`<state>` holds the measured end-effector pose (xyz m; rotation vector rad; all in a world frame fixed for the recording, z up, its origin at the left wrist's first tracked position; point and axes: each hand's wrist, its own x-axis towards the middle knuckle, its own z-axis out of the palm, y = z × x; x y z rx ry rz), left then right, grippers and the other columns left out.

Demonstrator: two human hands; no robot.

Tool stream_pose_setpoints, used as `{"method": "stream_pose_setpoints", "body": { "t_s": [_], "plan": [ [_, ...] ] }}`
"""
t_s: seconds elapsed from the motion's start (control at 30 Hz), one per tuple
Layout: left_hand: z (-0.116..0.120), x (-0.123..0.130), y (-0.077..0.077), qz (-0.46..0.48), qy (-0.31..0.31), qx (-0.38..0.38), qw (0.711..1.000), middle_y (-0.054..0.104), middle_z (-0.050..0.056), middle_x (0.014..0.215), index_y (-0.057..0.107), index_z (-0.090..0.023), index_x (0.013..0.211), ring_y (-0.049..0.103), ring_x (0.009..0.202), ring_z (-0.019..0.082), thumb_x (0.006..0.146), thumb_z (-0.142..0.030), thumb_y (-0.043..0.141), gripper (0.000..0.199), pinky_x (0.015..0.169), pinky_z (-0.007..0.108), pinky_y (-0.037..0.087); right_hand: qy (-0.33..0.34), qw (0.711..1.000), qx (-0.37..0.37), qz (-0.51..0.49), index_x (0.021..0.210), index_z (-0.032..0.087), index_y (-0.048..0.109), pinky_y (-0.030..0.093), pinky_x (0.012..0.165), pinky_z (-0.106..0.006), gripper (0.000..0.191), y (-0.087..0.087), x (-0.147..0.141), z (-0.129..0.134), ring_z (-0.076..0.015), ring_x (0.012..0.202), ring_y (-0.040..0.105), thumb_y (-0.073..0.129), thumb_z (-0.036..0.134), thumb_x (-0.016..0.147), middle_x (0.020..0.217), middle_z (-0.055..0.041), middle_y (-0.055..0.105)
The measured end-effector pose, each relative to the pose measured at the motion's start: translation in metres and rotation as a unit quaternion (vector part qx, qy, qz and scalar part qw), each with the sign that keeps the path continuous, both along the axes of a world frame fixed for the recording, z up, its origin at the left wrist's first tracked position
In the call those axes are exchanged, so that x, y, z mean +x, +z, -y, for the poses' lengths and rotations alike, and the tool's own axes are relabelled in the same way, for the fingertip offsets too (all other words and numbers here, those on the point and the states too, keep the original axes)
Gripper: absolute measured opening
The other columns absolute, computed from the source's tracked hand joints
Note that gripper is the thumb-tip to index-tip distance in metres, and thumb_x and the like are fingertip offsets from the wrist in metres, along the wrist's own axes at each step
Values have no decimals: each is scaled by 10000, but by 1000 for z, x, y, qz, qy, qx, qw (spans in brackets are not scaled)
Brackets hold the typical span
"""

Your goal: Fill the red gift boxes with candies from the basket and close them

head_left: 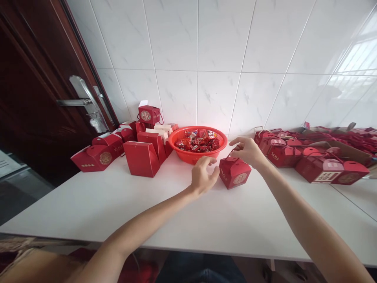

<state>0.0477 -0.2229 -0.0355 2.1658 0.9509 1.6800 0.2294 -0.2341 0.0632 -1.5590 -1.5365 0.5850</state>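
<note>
A small red gift box (pixel 235 176) with a round gold emblem stands on the white table. My right hand (pixel 247 151) is above its top, thumb and fingers pinched on the box's thin dark red cord handle. To the left of the box, my left hand (pixel 203 176) is held with fingers curved and apart, its thumb close to the box's side. Whether that thumb touches the box I cannot tell. Just behind my left hand is a red plastic basket (pixel 188 157) containing many wrapped sweets (pixel 196 144).
Open red boxes (pixel 140 159) stand left of the basket, with closed boxes (pixel 93 159) farther left. On the right are rows of closed boxes (pixel 319 167) and a cardboard carton (pixel 357 151) of red cords. A tiled wall (pixel 218 47) runs behind; a dark door (pixel 32 78) is left.
</note>
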Motion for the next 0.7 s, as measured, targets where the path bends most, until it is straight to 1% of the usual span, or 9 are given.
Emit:
{"method": "stream_pose_setpoints", "body": {
  "t_s": [0.03,0.1,0.17,0.2,0.27,0.37,0.43,0.53,0.7],
  "plan": [
    [1,-2,-6,-5,-15,63,998,679,35,797,598,-200,852,631,746,180,849,-194,609,13,730,321,529,-13,1000,6,23,872,200,670,367,536,-251,294,0,1,0,-130,556,476,605,130,594,559,67,518],
    [0,-6,-18,-38,-88,165,982,644,16,709,570,-204,808,598,671,161,865,-172,576,65,671,293,506,-48,996,18,77,856,207,677,381,572,-261,316,-1,4,-1,-151,597,516,569,100,579,566,53,531],
    [-3,-10,-31,-92,-176,207,958,631,6,666,568,-206,801,575,612,144,872,-150,531,98,624,273,494,-87,987,28,130,847,214,692,389,599,-270,328,0,11,0,-172,640,550,551,85,581,594,31,565],
    [-5,-11,-37,-123,-211,203,948,628,2,653,577,-205,808,565,588,136,877,-146,508,113,607,263,493,-105,983,30,150,844,216,700,393,611,-275,325,1,16,1,-180,655,560,549,82,589,607,23,577],
    [-9,-13,-48,-175,-247,163,939,632,-1,653,603,-198,838,557,560,123,888,-156,480,139,587,247,497,-133,975,28,174,839,214,713,403,629,-284,304,7,30,4,-188,666,567,556,83,613,624,13,589],
    [-13,-14,-58,-204,-255,77,942,661,9,710,639,-181,909,584,582,114,901,-189,486,153,586,226,516,-171,966,18,195,805,193,720,420,660,-295,223,21,57,11,-190,676,568,598,93,647,643,5,596],
    [-13,-14,-60,-203,-259,35,943,678,21,753,652,-172,940,601,609,112,903,-198,493,165,574,211,518,-201,956,5,212,794,173,728,429,698,-301,174,31,76,14,-185,699,567,628,98,673,671,-6,612],
    [-12,-14,-60,-207,-265,4,942,694,34,785,667,-165,943,604,618,111,903,-203,494,182,552,200,509,-249,941,-33,228,863,137,749,427,746,-307,151,41,107,16,-188,763,565,645,120,755,761,-46,647],
    [-13,-12,-60,-219,-265,0,939,692,32,760,681,-163,900,564,576,107,892,-178,492,190,556,213,492,-335,898,-124,259,961,132,755,423,748,-317,181,35,154,13,-240,941,585,627,139,833,946,-121,684]
  ]
}}
